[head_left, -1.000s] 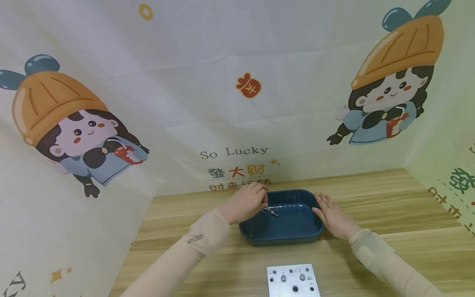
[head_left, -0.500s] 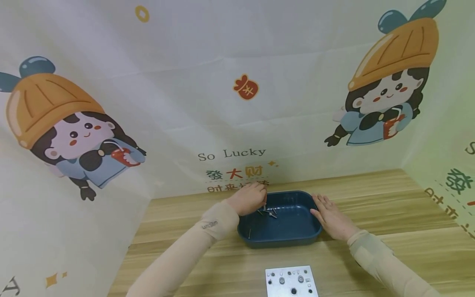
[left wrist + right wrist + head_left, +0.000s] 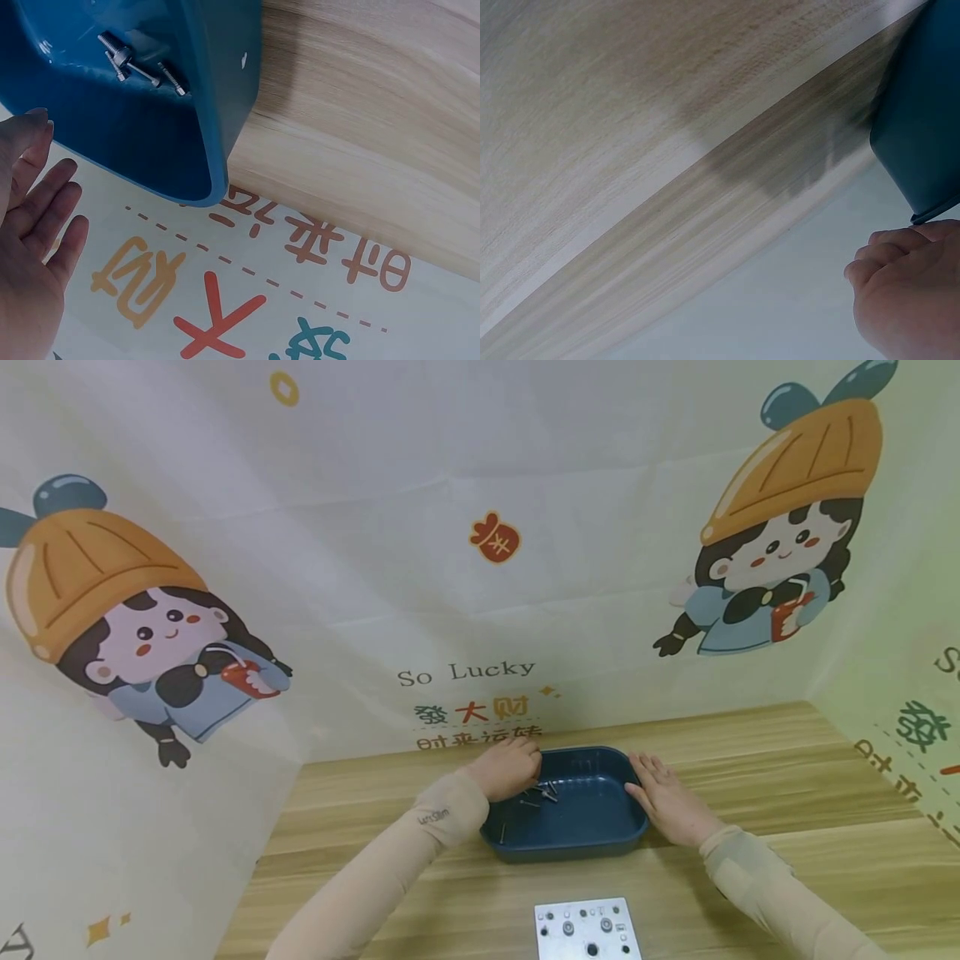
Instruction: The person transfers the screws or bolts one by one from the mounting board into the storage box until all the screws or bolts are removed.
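Observation:
A dark blue tray [image 3: 581, 818] stands on the wooden table. Several metal screws [image 3: 550, 793] lie in its far left part, and one thin screw [image 3: 502, 833] is near the left end. My left hand [image 3: 507, 768] is over the tray's far left corner. In the left wrist view its thumb and index tips meet near the tray rim [image 3: 150, 187], the other fingers are loosely bent, and nothing shows between them. At the right end, my right hand [image 3: 670, 797] rests against the tray's outer wall with straight fingers. Part of that hand [image 3: 911, 289] shows beside the tray in the right wrist view.
A silver metal plate [image 3: 587, 931] with holes and small round fittings lies on the table [image 3: 750, 777] in front of the tray. Behind the table hangs a printed cloth [image 3: 360, 568], close to the tray's far side. Another cloth wall [image 3: 900, 635] stands at the right.
A screw that hung below my left fingertips half a second ago is no longer there; one now lies lower in the tray. My left hand shifted slightly right; the right hand kept its place.

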Tool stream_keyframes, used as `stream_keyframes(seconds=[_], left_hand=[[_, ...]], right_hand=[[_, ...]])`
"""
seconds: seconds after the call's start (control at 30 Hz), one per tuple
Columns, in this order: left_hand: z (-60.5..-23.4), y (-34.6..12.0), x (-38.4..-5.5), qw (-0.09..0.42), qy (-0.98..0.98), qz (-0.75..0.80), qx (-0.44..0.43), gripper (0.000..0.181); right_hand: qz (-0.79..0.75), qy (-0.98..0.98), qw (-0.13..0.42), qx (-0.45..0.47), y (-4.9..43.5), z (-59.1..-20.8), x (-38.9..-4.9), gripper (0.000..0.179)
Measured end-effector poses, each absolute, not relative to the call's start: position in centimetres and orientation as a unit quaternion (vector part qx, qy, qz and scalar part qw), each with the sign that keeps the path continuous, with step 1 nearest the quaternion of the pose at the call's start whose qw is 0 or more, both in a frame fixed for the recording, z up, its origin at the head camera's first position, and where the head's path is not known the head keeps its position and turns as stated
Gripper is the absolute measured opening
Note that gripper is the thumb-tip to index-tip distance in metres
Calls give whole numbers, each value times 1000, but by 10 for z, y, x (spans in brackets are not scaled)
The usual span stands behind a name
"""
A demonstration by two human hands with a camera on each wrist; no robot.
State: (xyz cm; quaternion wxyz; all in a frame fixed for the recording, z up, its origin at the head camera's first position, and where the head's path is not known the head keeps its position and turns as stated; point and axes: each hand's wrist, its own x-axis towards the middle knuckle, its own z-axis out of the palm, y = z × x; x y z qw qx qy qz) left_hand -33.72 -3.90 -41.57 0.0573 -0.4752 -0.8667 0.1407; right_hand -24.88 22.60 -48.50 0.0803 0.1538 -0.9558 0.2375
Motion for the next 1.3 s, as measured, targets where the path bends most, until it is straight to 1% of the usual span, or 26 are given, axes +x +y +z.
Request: stream_keyframes(seconds=[0.13, 0.23, 0.37, 0.53, 0.6, 0.73, 0.8, 1.0, 1.2, 1.3], left_hand=[[-418, -40, -337, 50, -868, 142, -473, 11], [-418, -44, -333, 58, -866, 135, -478, 12], [-420, -50, -324, 72, -860, 119, -491, 14], [-421, -58, -309, 62, -862, 82, -497, 13], [-422, -61, -303, 69, -859, 75, -502, 13], [-424, -63, -287, 103, -844, 67, -522, 16], [-425, -62, -277, 109, -841, 63, -525, 16], [-429, -54, -244, 95, -837, 52, -536, 18], [-438, -42, -210, 98, -808, 40, -580, 18], [-444, -37, -195, 79, -792, 36, -605, 17]], right_hand=[[242, -955, 78, 151, 225, -485, -248, 54], [244, -955, 76, 149, 225, -486, -249, 54], [245, -955, 73, 150, 225, -487, -250, 54], [242, -956, 75, 149, 225, -486, -251, 54], [242, -956, 75, 149, 226, -485, -252, 54], [238, -957, 72, 150, 226, -485, -252, 55], [239, -957, 70, 150, 226, -485, -252, 55], [239, -957, 69, 151, 226, -487, -251, 55], [241, -957, 65, 148, 226, -486, -250, 55], [242, -957, 62, 147, 227, -486, -250, 56]])
